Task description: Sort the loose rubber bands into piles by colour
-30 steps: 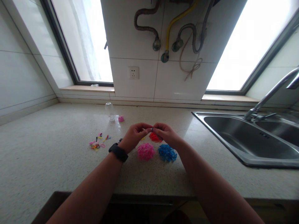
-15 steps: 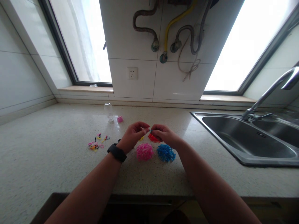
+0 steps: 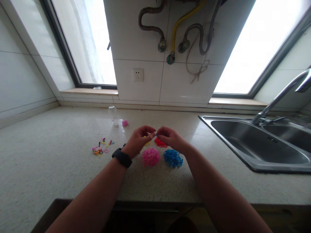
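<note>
Both hands meet fingertip to fingertip above several piles of small rubber bands. My left hand [image 3: 139,139], with a black watch [image 3: 122,158] on its wrist, is closed in a pinch; what lies between its fingertips is too small to make out. Something tiny and bluish, seemingly a rubber band [image 3: 156,134], shows at the pinched fingertips of my right hand [image 3: 171,139]. Below the hands lie a pink pile [image 3: 151,157] and a blue pile [image 3: 173,158]. A red pile [image 3: 160,142] and a yellow pile [image 3: 147,141] are partly hidden behind the hands.
Loose mixed-colour bands [image 3: 98,150] lie to the left on the speckled counter [image 3: 60,155]. Farther back stand a clear bottle [image 3: 113,116] and a pink cap-like piece [image 3: 125,123]. A steel sink [image 3: 252,139] with a tap [image 3: 279,94] is set in at the right.
My right fingers have shifted slightly at the pinch, and a little more of the red pile shows. The hands stay in nearly the same place.
</note>
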### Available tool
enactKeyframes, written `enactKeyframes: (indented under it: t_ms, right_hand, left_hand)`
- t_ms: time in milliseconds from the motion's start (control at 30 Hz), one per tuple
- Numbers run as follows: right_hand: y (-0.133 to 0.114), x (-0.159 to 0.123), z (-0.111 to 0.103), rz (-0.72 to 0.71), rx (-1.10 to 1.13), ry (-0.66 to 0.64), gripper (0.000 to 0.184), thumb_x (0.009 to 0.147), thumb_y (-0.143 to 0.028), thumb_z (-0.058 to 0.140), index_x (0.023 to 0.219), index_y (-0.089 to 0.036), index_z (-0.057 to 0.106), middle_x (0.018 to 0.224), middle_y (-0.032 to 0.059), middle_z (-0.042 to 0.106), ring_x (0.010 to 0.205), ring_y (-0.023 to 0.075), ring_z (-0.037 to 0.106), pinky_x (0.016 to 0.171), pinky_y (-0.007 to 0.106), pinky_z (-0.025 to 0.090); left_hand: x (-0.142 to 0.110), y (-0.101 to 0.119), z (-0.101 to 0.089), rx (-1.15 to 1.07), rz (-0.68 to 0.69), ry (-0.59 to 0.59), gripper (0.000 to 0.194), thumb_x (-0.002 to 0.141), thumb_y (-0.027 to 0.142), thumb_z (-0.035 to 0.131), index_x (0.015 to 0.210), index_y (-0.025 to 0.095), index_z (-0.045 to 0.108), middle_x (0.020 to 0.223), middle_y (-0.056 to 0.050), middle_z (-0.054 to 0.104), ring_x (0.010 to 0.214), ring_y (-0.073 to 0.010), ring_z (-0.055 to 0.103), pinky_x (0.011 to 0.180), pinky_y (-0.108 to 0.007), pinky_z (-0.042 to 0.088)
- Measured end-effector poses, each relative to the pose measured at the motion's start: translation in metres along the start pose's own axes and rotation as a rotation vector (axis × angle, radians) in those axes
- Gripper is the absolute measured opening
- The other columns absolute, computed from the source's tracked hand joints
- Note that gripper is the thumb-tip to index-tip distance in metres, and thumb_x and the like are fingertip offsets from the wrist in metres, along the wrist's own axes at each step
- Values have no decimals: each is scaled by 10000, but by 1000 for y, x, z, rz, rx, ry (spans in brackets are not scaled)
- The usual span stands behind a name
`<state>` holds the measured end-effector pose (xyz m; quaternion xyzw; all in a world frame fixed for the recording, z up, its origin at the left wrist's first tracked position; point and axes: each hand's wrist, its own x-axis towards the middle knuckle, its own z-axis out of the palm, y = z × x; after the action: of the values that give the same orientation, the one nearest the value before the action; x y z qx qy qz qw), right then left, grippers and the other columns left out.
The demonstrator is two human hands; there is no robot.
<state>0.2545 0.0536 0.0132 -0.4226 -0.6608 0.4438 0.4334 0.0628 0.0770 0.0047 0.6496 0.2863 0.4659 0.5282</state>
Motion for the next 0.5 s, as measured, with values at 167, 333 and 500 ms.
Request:
enactKeyframes:
  t_ms: [167,333,500]
  right_hand:
    - [2,0,-1,-14,-25,-40,209,798,-354,687,848,-171,599,664,-40,534,575,91,473,543,240,361]
    - [-2,0,-6,-39,53,7,178,802,-334,670,825,-179,585,590,-70,471,494,68,372,468,221,272]
    - [-5,-2,-11,-9,191,66,183,807,-347,660,800,-192,562,599,-61,485,478,70,387,436,218,260]
  left_hand:
    - [0,-1,-1,12,-4,6,267,792,356,745,961,164,666,644,38,511,550,-72,404,500,-190,303]
    - [-1,3,1,3,-19,-2,283,786,370,748,969,168,672,645,37,522,541,-71,405,491,-190,291]
    - [-3,8,2,-35,-33,-7,292,815,378,704,1009,165,660,811,-18,646,521,-53,395,472,-191,276]
